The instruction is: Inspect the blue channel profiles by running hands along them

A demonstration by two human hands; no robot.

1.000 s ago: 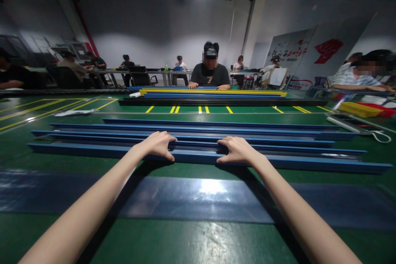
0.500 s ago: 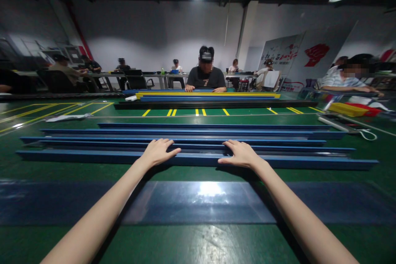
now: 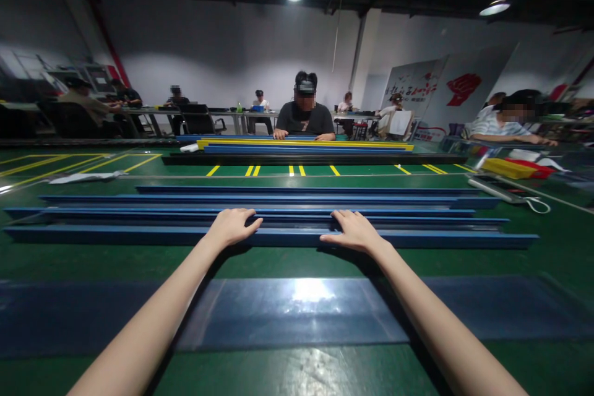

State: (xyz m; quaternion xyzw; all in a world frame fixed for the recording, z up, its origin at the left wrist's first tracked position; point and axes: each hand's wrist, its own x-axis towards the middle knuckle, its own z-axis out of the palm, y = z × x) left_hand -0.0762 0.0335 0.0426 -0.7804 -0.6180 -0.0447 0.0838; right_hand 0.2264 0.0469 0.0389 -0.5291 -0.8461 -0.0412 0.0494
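Several long blue channel-shaped bars lie side by side across the green table [image 3: 278, 260]. My left hand [image 3: 232, 227] grips the nearest blue bar [image 3: 288, 239] left of its middle, thumb on the near side and fingers over the top. Right of the middle, my right hand [image 3: 355, 230] holds the same bar in the same way. Behind it lie more blue bars [image 3: 297, 200]. A flat, shiny transparent sheet [image 3: 278, 312] stretches across the table under my forearms.
Farther back lie a black bar [image 3: 288, 160], a yellow bar [image 3: 301, 145] and blue ones, with a person [image 3: 305, 114] behind them. At the right are a white corded device [image 3: 503, 190] and a yellow tray [image 3: 508, 168]. A white packet [image 3: 86, 177] lies left.
The view has shifted slightly, so the scene appears a little farther left. The nearest bar has slid left relative to the table, with both hands still on it.
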